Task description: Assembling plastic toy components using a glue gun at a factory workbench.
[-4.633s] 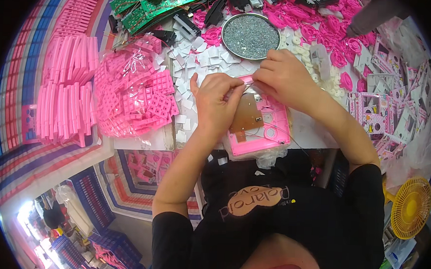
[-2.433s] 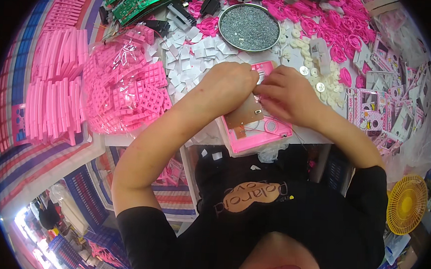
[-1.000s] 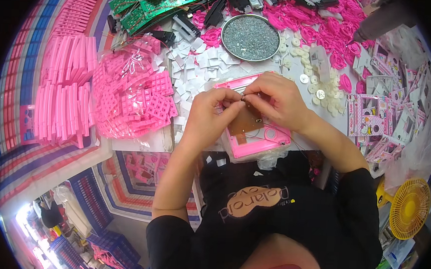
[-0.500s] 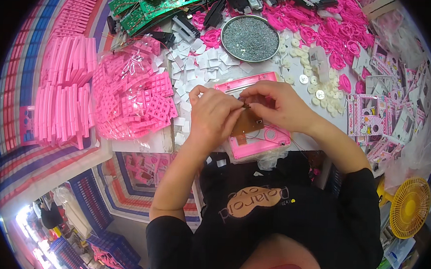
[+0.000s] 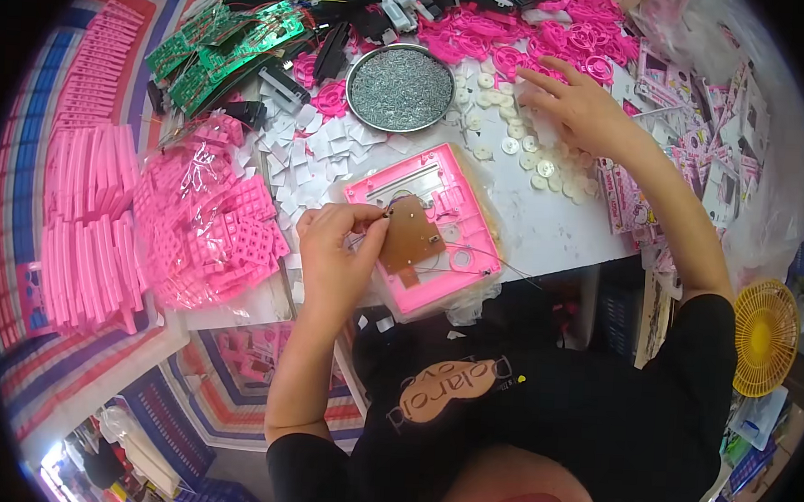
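My left hand (image 5: 334,252) pinches the upper left edge of a brown circuit board (image 5: 413,241). The board lies tilted over an open pink plastic casing (image 5: 479,205), with thin wires trailing off to the right. My right hand (image 5: 584,111) is stretched out to the far right, its fingers apart. Beneath and beside it are small round white plastic wheels (image 5: 543,167) and a heap of bright pink plastic loops (image 5: 604,39). A translucent piece (image 5: 540,124) shows under its palm, partly hidden; I see no grip on it.
Just beyond the casing stands a round metal dish (image 5: 401,87) full of small screws. White paper squares (image 5: 311,160) lie scattered to its left. Bagged pink keypads (image 5: 208,214), green circuit boards (image 5: 235,51) and stacked pink strips (image 5: 92,262) fill the left. Printed cards (image 5: 641,204) crowd the right.
My right hand has left the circuit board and reached away to the far right. My left hand stays at the board's edge. The whole view has shifted and turned slightly.
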